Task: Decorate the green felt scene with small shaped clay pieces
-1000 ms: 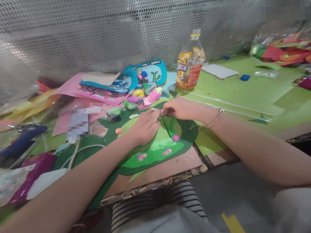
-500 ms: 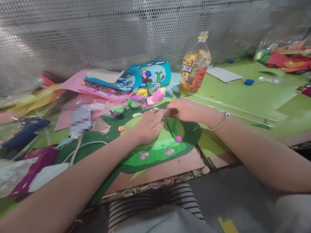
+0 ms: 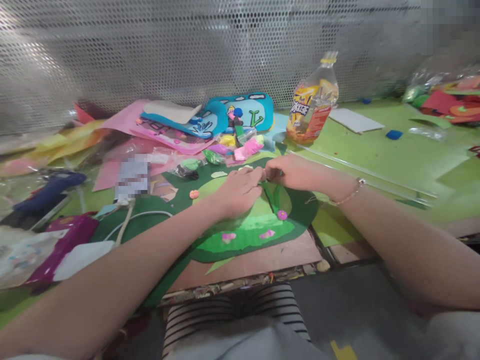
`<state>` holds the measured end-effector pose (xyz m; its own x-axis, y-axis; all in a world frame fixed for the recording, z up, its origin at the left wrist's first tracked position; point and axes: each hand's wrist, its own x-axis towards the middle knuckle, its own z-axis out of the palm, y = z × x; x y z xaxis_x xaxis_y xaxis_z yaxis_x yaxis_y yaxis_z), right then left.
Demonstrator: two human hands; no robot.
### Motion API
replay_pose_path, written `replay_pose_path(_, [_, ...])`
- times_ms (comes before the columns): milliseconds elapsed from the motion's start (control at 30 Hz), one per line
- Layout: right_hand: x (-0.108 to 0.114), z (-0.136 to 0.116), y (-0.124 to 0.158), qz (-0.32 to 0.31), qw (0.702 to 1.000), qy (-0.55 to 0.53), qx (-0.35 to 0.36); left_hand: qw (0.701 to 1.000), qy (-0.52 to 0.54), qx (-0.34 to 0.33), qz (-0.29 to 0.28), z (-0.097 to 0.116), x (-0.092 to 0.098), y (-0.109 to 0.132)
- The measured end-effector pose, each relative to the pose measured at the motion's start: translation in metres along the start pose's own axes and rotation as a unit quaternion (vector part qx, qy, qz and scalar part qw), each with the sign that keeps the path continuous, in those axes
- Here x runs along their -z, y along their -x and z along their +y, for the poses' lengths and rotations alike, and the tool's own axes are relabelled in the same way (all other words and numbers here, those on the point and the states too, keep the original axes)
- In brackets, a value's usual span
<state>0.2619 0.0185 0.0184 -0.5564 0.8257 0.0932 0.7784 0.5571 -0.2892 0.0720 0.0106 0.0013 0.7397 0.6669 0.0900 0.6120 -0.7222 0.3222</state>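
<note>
fingers [image 3: 257, 175] meet on green collage [image 3: 303, 212], near far edge

This looks like a craft workspace, with a flower picture [image 3: 245, 242], coloured paper [image 3: 122, 120] and bagged clay [image 3: 214, 157] about.

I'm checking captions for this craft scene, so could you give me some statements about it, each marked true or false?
1. The left hand is over the rounded green paper picture. True.
2. The right hand grips the clear plastic bottle with a yellow-and-red label. False: it is over the picture; the bottle stands farther back.
3. A small round purple flower lies at the foot of the long green stems. True.
4. The flat white rectangular board lies left of the bottle. False: it lies right of it.
5. A small deep-blue lump lies right of the board. True.
</note>
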Motion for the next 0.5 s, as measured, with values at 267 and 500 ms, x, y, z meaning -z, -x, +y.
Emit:
replay_pose_path(267, [0.0020,-0.0051,0.0009,-0.001,1.000,-0.005,-0.018,1.000,-0.011,0.000,-0.006,0.0003,0.0001,-0.0002])
replay_pose_path(500, [0.0009,-0.0027,0.0003,-0.005,1.000,-0.014,-0.001,1.000,-0.021,0.003,-0.006,0.0013,0.0010,0.0002])
